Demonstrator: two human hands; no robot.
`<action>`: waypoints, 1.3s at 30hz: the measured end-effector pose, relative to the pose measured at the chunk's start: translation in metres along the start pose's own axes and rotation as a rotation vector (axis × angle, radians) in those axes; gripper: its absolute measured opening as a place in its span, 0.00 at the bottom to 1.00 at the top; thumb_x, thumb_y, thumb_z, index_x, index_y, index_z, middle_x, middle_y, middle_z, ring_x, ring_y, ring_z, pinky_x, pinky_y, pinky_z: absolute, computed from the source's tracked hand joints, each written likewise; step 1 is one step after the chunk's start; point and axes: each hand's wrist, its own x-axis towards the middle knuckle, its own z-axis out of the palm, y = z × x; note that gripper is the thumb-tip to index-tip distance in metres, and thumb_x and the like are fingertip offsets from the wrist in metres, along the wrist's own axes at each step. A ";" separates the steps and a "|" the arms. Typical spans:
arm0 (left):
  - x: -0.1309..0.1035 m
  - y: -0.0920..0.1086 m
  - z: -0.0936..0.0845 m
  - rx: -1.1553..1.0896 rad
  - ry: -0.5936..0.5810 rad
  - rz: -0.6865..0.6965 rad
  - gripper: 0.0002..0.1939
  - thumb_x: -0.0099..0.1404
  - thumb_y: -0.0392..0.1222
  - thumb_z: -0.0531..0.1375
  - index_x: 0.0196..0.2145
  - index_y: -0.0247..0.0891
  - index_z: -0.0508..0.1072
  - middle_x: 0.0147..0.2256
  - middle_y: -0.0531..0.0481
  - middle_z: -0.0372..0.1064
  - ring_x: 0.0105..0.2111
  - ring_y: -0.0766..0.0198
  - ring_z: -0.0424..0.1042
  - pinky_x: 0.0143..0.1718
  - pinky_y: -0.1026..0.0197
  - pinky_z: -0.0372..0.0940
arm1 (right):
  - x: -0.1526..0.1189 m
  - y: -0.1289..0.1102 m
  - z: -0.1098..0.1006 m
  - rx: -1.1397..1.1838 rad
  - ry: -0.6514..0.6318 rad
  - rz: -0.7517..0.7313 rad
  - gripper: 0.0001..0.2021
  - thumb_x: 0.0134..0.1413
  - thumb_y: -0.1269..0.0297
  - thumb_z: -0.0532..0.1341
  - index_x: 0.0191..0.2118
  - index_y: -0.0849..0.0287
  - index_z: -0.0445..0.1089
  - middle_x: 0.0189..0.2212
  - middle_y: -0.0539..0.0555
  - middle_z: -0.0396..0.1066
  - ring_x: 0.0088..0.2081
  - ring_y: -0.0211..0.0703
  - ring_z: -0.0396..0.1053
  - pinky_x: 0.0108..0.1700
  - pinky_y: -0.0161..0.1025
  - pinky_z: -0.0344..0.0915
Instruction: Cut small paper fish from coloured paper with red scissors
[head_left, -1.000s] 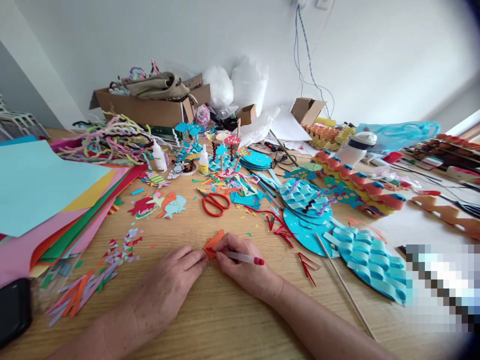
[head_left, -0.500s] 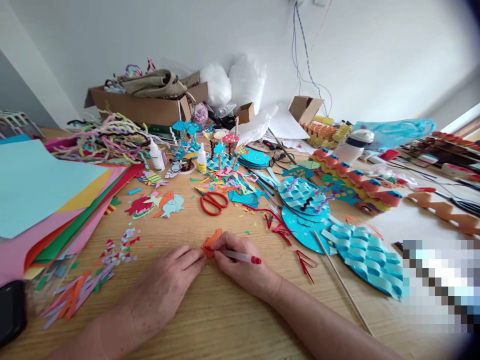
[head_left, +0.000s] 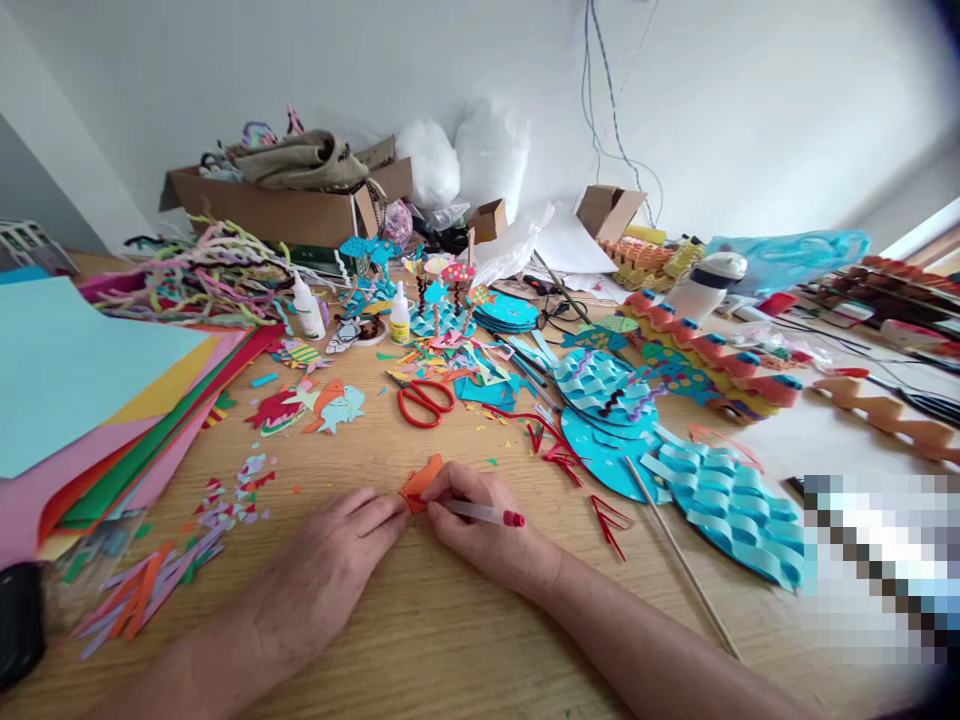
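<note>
My right hand [head_left: 487, 515] is closed around a pen [head_left: 484, 513] with a clear barrel and a red end cap. Its tip, partly hidden by the fingers, meets a small orange paper cutout [head_left: 424, 478] lying on the wooden table. With fingers pressed together, my left hand [head_left: 341, 545] pins the cutout's left edge to the tabletop. Beyond the hands lie red-handled scissors [head_left: 424, 402], their blades pointing away to the left. Several coloured paper fish [head_left: 334, 405] are grouped left of the scissors.
Stacked coloured paper sheets [head_left: 90, 370] cover the left side, near paper strips [head_left: 150, 590]. Two glue bottles [head_left: 400, 315] stand at the back. Blue woven paper shapes [head_left: 731, 510] and a wooden stick [head_left: 686, 565] lie at right. A cardboard box [head_left: 262, 205] stands by the wall.
The view has shifted slightly. Both hands keep nearly the same position, with the pen still on the orange cutout.
</note>
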 end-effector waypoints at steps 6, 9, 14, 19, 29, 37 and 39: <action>0.002 0.001 -0.004 0.008 -0.011 -0.005 0.21 0.61 0.25 0.44 0.45 0.31 0.70 0.42 0.45 0.71 0.40 0.59 0.67 0.41 0.57 0.68 | 0.000 0.000 -0.001 0.012 -0.020 0.000 0.03 0.43 0.73 0.55 0.26 0.59 0.64 0.17 0.44 0.63 0.17 0.30 0.56 0.20 0.27 0.53; 0.001 0.001 -0.002 0.000 -0.011 -0.019 0.22 0.60 0.24 0.44 0.45 0.33 0.70 0.42 0.46 0.71 0.41 0.60 0.67 0.42 0.57 0.68 | 0.000 0.000 0.000 0.008 -0.021 -0.002 0.03 0.43 0.73 0.55 0.26 0.59 0.64 0.18 0.45 0.63 0.18 0.30 0.57 0.21 0.27 0.53; -0.002 0.001 -0.001 0.012 -0.005 0.007 0.22 0.59 0.23 0.45 0.46 0.31 0.70 0.43 0.45 0.71 0.41 0.58 0.67 0.42 0.56 0.68 | 0.000 0.000 -0.001 0.010 0.022 0.017 0.03 0.43 0.73 0.55 0.26 0.59 0.65 0.17 0.44 0.62 0.17 0.30 0.56 0.21 0.27 0.53; -0.001 0.000 -0.002 0.018 -0.001 0.012 0.21 0.59 0.24 0.45 0.46 0.32 0.70 0.43 0.45 0.71 0.42 0.58 0.67 0.42 0.56 0.68 | -0.001 -0.001 -0.001 -0.005 0.013 0.000 0.04 0.42 0.74 0.55 0.25 0.59 0.64 0.17 0.45 0.62 0.17 0.30 0.56 0.21 0.27 0.53; -0.002 0.000 0.000 0.002 -0.005 -0.004 0.22 0.60 0.24 0.45 0.46 0.32 0.70 0.43 0.45 0.70 0.42 0.59 0.67 0.43 0.56 0.68 | -0.001 -0.001 -0.001 -0.027 -0.007 -0.010 0.04 0.43 0.74 0.55 0.26 0.59 0.65 0.18 0.45 0.63 0.18 0.30 0.56 0.21 0.27 0.54; -0.002 0.000 -0.001 0.008 -0.027 -0.014 0.22 0.60 0.24 0.44 0.46 0.33 0.70 0.44 0.46 0.70 0.42 0.59 0.67 0.44 0.57 0.67 | -0.001 -0.002 -0.001 -0.055 0.002 0.020 0.04 0.43 0.74 0.55 0.25 0.59 0.64 0.17 0.45 0.63 0.17 0.31 0.57 0.22 0.28 0.54; -0.002 0.000 -0.001 0.000 -0.024 -0.014 0.22 0.59 0.24 0.45 0.46 0.34 0.70 0.43 0.46 0.70 0.43 0.60 0.67 0.44 0.57 0.67 | -0.001 -0.002 -0.002 -0.046 0.005 0.015 0.04 0.43 0.74 0.55 0.25 0.59 0.64 0.17 0.45 0.63 0.17 0.30 0.57 0.21 0.27 0.54</action>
